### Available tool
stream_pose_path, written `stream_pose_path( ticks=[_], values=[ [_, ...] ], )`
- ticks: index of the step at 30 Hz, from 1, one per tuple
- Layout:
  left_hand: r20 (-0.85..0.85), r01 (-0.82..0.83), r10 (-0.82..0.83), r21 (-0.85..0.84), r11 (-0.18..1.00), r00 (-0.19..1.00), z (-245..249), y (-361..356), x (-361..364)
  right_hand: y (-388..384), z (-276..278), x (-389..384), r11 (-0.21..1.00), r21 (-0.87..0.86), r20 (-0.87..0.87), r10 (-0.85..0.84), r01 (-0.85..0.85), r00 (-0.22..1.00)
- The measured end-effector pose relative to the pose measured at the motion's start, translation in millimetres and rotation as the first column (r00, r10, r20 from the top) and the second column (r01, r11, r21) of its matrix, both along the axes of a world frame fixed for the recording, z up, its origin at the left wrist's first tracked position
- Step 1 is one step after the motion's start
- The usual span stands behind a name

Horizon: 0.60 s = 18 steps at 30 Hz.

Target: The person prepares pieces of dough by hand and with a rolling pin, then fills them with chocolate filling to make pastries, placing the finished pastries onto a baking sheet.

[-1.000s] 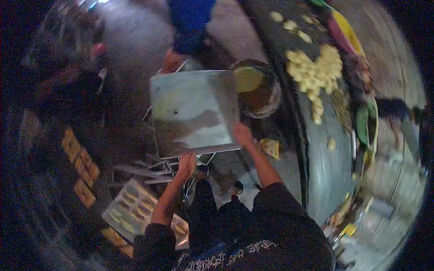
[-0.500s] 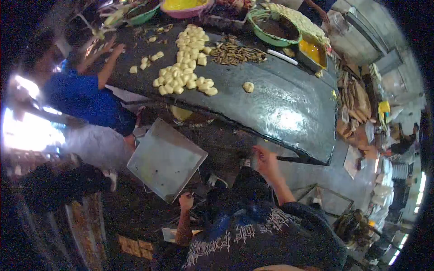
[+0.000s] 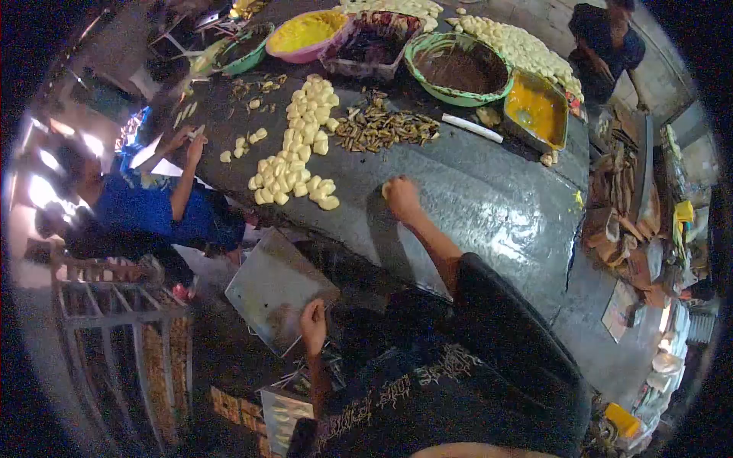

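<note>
My right hand (image 3: 404,200) reaches over the dark tabletop, fingers curled around a small dough ball; a pale bit of it shows at the fingertips. Lower down, my left hand (image 3: 313,327) grips the near edge of a flat metal tray (image 3: 279,286), which is tilted beside the table. Left of my right hand lies a cluster of pale dough balls (image 3: 294,172). Beyond it is a heap of brown, finger-shaped pieces (image 3: 385,128).
Along the far side stand a green basin (image 3: 458,72) with dark residue, a pan of orange-yellow liquid (image 3: 538,111) and a pink basin (image 3: 309,34). A white stick (image 3: 472,128) lies nearby. A person in blue (image 3: 145,206) works at left; another person (image 3: 607,49) stands at far right.
My right hand has moved from beside my body up onto the tabletop and closed on the lone dough ball. My left hand stays at the tray's edge. The view has shifted.
</note>
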<state>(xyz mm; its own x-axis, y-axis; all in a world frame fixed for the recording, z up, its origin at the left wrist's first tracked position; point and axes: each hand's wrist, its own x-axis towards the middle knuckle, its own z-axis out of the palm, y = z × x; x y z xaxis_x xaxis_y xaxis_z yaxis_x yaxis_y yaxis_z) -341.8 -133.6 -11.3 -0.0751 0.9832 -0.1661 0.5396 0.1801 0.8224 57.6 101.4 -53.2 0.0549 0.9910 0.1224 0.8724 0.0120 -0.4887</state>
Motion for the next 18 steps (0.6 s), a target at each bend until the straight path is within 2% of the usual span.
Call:
stream_pose_path(
  ticks=[2,3,4,5,6,7,9,10,11,13,15,17,18],
  values=[
    [-0.042,0.007,-0.002,0.121,0.993,0.999,41.2,22.8,43.2,-10.6,23.8,-4.9,0.995,-0.076,-0.267,-0.076,0.058,0.961],
    [-0.061,-0.021,0.029,0.131,0.991,0.998,73.9,40.0,77.2,-20.0,41.0,-4.8,0.991,-0.107,-0.417,-0.118,0.080,0.901],
    [-0.079,-0.048,0.060,0.141,0.989,0.995,107.0,57.1,111.4,-40.5,71.8,-3.2,0.989,-0.125,-0.604,-0.143,0.084,0.784],
    [-0.090,-0.015,0.040,0.268,0.963,0.995,136.2,77.5,145.2,-62.0,100.4,-4.6,0.986,-0.147,-0.760,-0.163,0.078,0.629],
    [-0.110,0.021,0.024,0.389,0.921,0.994,165.3,97.8,178.9,-79.2,122.9,-12.1,0.991,-0.123,-0.921,-0.136,0.058,0.365],
    [-0.145,0.143,-0.064,0.638,0.757,0.987,184.1,114.3,205.2,-99.2,143.9,-19.4,0.994,-0.103,-0.992,-0.106,0.043,0.065],
    [0.031,0.154,-0.245,0.702,0.696,0.969,235.4,135.1,265.0,-140.8,197.2,-17.6,0.991,-0.122,-0.984,-0.127,-0.048,-0.123],
    [-0.048,0.325,-0.406,0.685,0.652,0.913,249.5,144.1,289.7,-147.7,207.3,-12.9,0.988,-0.147,-0.966,-0.154,-0.050,-0.207],
    [-0.119,0.506,-0.584,0.654,0.563,0.803,256.9,151.1,308.8,-152.9,217.4,-7.5,0.984,-0.172,-0.940,-0.180,-0.052,-0.289],
    [-0.088,0.543,-0.659,0.653,0.528,0.747,256.3,153.5,332.7,-156.9,220.5,2.3,0.952,-0.285,-0.868,-0.206,0.114,-0.452],
    [0.019,0.536,-0.739,0.676,0.506,0.673,244.2,164.5,352.8,-168.1,204.9,34.0,0.984,-0.172,-0.824,-0.115,0.052,-0.555],
    [0.144,0.554,-0.810,0.661,0.506,0.568,231.9,173.4,363.1,-168.0,198.8,55.3,0.993,-0.075,-0.849,-0.013,0.096,-0.528],
    [0.217,0.579,-0.838,0.636,0.510,0.500,227.1,179.2,368.3,-164.7,199.7,61.6,0.986,-0.029,-0.898,0.046,0.163,-0.437]
  ],
)
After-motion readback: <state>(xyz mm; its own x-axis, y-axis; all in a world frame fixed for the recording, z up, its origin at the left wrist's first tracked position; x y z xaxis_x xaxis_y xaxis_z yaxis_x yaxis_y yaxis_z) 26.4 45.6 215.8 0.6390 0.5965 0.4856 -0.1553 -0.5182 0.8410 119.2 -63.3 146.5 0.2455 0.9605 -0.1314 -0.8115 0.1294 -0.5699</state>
